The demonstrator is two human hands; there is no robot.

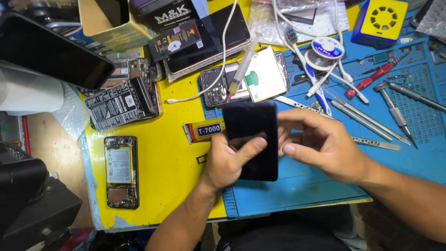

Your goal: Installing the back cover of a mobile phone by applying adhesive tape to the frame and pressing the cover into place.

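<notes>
I hold a black smartphone [250, 122] upright above the blue work mat [297, 186]. My left hand [227, 160] grips it from the left, thumb laid across its dark face. My right hand [320, 142] closes on its right edge, fingers curled behind it. A yellow glue tube [203, 130] lies just left of the phone, partly hidden by it. A syringe [241, 69] rests on opened phone parts right above.
An opened phone with its battery showing [121, 172] lies on the yellow mat at left. A black battery [118, 104], boxes and a dark screen [209, 35] crowd the back. Tweezers [357, 114], screwdrivers [397, 114], a toothbrush [311, 76] and a solder spool [326, 48] lie at right.
</notes>
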